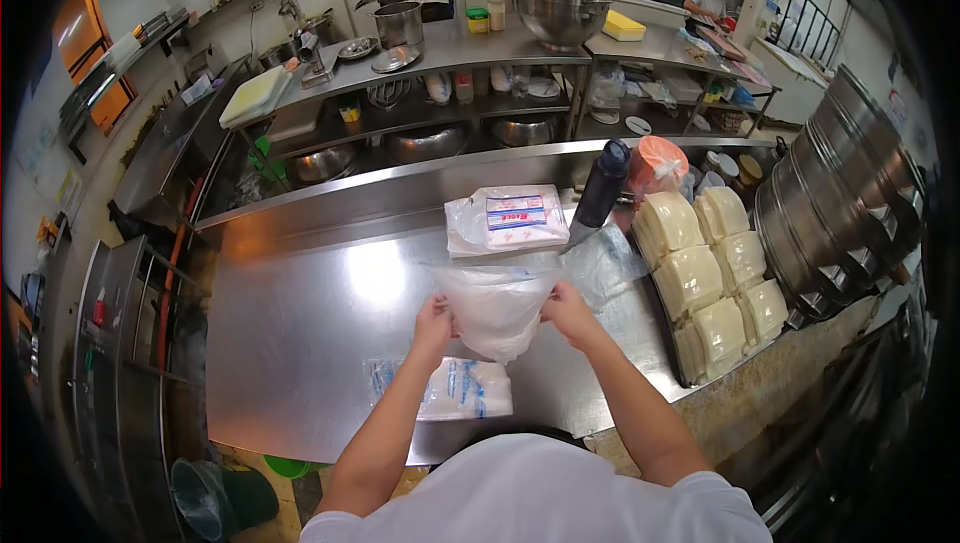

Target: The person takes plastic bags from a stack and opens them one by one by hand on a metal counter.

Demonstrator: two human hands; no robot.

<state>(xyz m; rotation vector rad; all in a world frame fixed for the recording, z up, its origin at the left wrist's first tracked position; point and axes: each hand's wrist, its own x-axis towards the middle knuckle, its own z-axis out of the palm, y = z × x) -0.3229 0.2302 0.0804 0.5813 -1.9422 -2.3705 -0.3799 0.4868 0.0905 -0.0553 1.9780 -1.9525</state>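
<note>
A translucent white plastic bag (497, 311) hangs between my two hands, above the steel table (290, 343). My left hand (435, 323) pinches its left side, and my right hand (566, 311) grips the right side near the top. Whatever the bag may contain cannot be made out. Just beyond it lies a plastic-wrapped package (507, 221) with a red and blue label. Closer to my body, a flat white plastic packet with blue print (465, 389) rests on the table, partly behind my left forearm. A loose clear plastic bag (604, 268) lies right of my right hand.
Wrapped stacks of pale sheets (692, 281) sit on a dark tray at right, beside tall steel steamers (835, 193). A dark bottle (603, 183) and an orange container (657, 163) stand at the back. Two people work beyond a counter holding a large steel bowl (562, 1).
</note>
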